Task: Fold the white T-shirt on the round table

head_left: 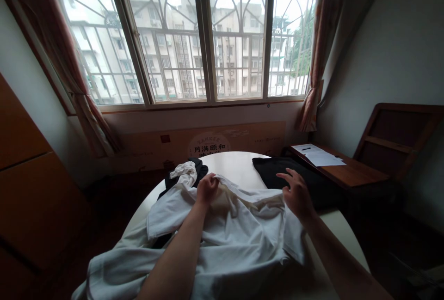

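A crumpled white garment [225, 235] lies spread over the near half of a round white table [236, 163]. My left hand [207, 188] is closed in a fist on the garment's upper edge, bunching the cloth. My right hand [296, 193] rests at the garment's right edge with its fingers stretched out, reaching toward a folded black garment [280, 170] on the table's far right. Another dark garment [199, 170] with a twisted white cloth [185, 171] on it lies at the far left of the table.
A wooden desk [343, 170] with white papers [319, 156] stands to the right, a wooden chair frame [398, 138] behind it. A large barred window [201, 36] with curtains fills the far wall, a cardboard panel [208, 140] below it. A wooden cabinet [31, 189] is at left.
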A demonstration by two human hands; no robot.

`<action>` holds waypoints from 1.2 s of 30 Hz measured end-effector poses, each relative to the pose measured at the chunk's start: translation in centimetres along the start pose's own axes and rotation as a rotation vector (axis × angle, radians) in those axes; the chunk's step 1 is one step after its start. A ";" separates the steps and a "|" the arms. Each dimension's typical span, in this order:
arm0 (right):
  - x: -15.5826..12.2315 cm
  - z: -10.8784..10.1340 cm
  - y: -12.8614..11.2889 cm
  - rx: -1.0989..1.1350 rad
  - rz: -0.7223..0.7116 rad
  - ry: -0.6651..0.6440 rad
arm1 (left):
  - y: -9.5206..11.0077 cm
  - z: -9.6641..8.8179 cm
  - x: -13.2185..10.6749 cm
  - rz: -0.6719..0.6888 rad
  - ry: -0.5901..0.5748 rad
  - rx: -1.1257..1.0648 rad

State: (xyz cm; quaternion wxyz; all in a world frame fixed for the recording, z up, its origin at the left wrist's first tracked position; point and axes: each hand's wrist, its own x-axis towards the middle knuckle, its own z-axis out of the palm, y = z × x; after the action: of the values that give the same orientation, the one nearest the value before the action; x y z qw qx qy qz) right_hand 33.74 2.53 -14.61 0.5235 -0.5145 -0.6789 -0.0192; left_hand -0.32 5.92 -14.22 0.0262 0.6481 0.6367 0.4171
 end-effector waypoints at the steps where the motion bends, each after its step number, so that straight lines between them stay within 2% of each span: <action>1: -0.5 0.5 -0.9 0.020 -0.053 -0.071 | 0.1 0.0 -0.2 0.005 -0.002 0.021; 4: -2.4 2.4 -3.4 0.163 -0.201 -0.335 | 0.0 0.1 -0.5 0.008 0.007 0.074; 6: -3.4 3.5 -4.3 0.204 -0.237 -0.467 | -0.2 0.0 -0.5 0.002 0.024 0.101; 9: -4.0 4.2 -4.6 0.079 -0.206 -0.544 | -0.3 -0.1 -0.5 -0.013 0.063 0.138; 12: -3.7 3.9 -4.3 -0.087 -0.149 -0.579 | -0.3 -0.1 -0.5 -0.023 0.107 0.170; 17: -2.3 2.6 -3.8 -0.167 -0.050 -0.503 | -0.3 -0.2 -0.3 -0.013 0.191 0.231; 21: -1.4 1.4 -3.1 0.000 0.021 -0.350 | -0.5 -0.1 -0.2 0.000 0.226 0.259; 26: -1.0 0.4 -2.7 0.201 0.116 -0.215 | -0.1 0.0 -0.4 0.057 0.205 0.276; 33: -0.9 0.5 -2.3 0.168 0.093 -0.210 | 0.4 -0.2 -0.5 0.078 0.149 0.306; 36: -1.0 0.3 -1.8 0.166 0.095 -0.139 | 1.2 0.0 -1.2 0.090 0.082 0.333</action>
State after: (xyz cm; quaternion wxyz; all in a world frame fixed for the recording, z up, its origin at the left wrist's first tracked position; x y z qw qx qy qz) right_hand 32.19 1.15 -14.52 0.5164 -0.5010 -0.6876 0.0975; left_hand 0.86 4.65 -14.16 -0.1263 0.6536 0.6680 0.3326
